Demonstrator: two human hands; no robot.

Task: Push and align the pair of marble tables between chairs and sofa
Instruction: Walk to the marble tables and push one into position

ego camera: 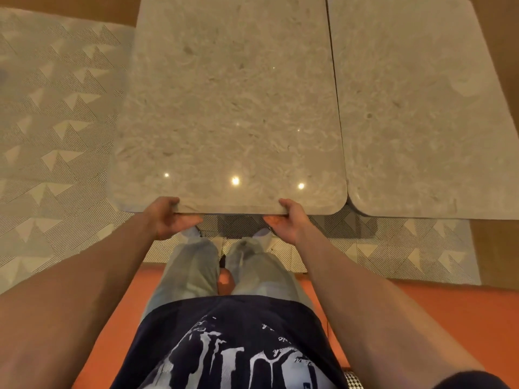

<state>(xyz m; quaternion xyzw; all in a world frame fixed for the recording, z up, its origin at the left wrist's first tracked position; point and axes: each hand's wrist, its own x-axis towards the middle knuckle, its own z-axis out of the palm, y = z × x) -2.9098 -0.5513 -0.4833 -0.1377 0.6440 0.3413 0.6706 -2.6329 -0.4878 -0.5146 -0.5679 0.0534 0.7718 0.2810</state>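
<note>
Both hands are clamped on the near edge of the left marble tabletop (230, 108): left hand (168, 217) near its left corner, right hand (286, 220) toward its right corner, thumbs on top and fingers curled underneath. The right marble tabletop (415, 108) sits just beside it with only a thin dark seam between them, near edges almost level. Both stand on a triangle-patterned rug (56, 136), and an orange sofa seat (435, 318) is right under the person.
</note>
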